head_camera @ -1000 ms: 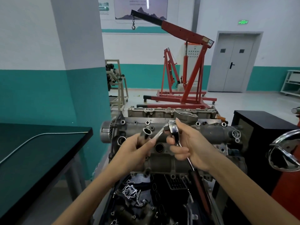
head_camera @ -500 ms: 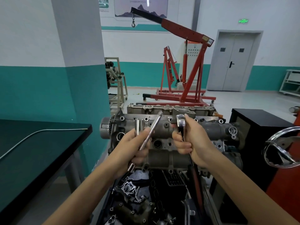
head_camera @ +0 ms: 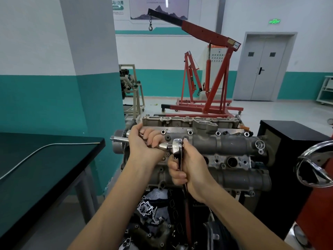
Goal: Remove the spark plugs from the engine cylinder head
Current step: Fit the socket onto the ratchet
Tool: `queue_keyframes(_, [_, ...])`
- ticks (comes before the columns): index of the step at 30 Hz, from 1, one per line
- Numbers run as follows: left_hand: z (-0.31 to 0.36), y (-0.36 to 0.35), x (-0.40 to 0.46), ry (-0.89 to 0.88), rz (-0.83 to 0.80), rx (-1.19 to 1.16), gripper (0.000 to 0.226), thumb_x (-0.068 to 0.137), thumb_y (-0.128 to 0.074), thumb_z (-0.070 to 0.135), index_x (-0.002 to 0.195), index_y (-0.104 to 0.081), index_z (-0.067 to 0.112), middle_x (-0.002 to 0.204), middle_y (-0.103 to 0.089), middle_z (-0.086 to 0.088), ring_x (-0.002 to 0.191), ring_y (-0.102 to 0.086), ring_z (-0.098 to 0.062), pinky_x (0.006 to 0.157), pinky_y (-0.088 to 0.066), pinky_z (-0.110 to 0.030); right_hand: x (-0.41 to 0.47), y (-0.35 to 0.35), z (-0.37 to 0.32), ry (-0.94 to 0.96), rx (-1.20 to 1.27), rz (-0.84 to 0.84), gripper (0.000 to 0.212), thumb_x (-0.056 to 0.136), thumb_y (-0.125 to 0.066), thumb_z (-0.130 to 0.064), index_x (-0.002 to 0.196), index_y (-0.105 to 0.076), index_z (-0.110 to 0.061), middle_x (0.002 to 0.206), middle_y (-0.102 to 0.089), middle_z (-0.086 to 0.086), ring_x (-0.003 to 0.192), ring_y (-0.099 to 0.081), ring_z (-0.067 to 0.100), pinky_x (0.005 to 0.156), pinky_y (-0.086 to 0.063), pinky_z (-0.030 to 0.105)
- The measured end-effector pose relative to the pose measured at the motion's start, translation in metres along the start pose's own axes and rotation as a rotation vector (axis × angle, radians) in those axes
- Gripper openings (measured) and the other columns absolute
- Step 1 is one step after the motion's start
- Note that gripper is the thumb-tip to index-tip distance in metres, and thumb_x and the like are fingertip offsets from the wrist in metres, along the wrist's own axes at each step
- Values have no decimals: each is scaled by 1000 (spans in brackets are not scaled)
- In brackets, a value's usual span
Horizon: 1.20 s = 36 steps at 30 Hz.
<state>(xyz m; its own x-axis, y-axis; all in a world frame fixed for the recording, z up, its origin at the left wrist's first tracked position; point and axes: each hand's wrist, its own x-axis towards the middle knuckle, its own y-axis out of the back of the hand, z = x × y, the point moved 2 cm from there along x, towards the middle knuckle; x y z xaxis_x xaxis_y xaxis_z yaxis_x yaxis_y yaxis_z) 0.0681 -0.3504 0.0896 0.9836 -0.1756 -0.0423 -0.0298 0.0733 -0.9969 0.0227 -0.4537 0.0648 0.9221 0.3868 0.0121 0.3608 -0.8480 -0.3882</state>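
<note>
Dead center of the frame, both hands are up in front of the cylinder head point(head_camera: 221, 147), putting the tool together, not working on a plug yet. So the plugs look to be untouched, and none can actually be seen; they'd be down in the round wells along the middle of the head, like the open well point(head_camera: 232, 161) right of center.

The left hand point(head_camera: 142, 143) is wrapped around the extension bar point(head_camera: 119, 139), which lies roughly level, its free end poking out toward the left. The right hand point(head_camera: 187, 168) is clenched on the ratchet point(head_camera: 177, 148), handle running down toward the bottom of the frame, thumb up by the shiny head. The bar's right end sits right at the ratchet's drive, touching or nearly so.

Biggest risk from here, probably: the bar only half clicks on, then pulls off and stays stuck down a well. Going in crooked could also chew up the plug or its threads. Nothing supports the tool but those 2 hands, so a slip drops it onto the loose parts point(head_camera: 146, 208) below.
</note>
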Motion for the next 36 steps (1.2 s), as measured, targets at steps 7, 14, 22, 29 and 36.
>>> queue_keyframes(7, [-5, -2, -2, -7, 56, -99, 31, 69, -46, 8, 43, -31, 14, 34, -24, 4, 22, -18, -10, 24, -14, -17, 5, -3, 8, 155, -91, 76, 53, 95, -14, -53, 68, -33, -12, 35, -32, -9, 28, -20, 2, 31, -17, 12])
queue_keyframes(14, [-12, -7, -5, -30, 45, 18, 40, 79, -44, 13, 41, -31, 15, 34, -21, 5, 22, -15, -9, 23, -12, -16, 9, 2, 14, 332, -284, 284, 47, 96, -17, -49, 67, -28, -14, 55, -24, 2, 41, -24, 6, 42, -23, 17])
queue_keyframes(22, [-20, -10, -3, -144, 75, 68, 44, 83, -44, 15, 41, -31, 17, 36, -21, 8, 25, -14, -7, 23, -13, -17, 11, -2, 17, 603, -423, 482, 46, 101, -17, -32, 69, -43, -12, 62, -45, 0, 57, -43, 10, 59, -38, 29])
queue_keyframes(29, [-18, -14, -3, -140, 49, 81, 45, 83, -43, 14, 41, -30, 17, 35, -20, 7, 24, -15, -8, 23, -13, -17, 9, -9, 11, 653, -456, 463, 60, 90, -17, -43, 75, -46, 7, 60, -45, 6, 54, -41, 11, 53, -38, 30])
queue_keyframes(36, [-20, -21, -3, -169, -40, 125, 46, 86, -40, 14, 41, -30, 18, 35, -19, 8, 25, -14, -7, 23, -14, -17, 11, -9, 7, 541, -389, 515, 47, 100, -17, -38, 65, -38, -14, 53, -37, -5, 50, -34, 8, 53, -29, 23])
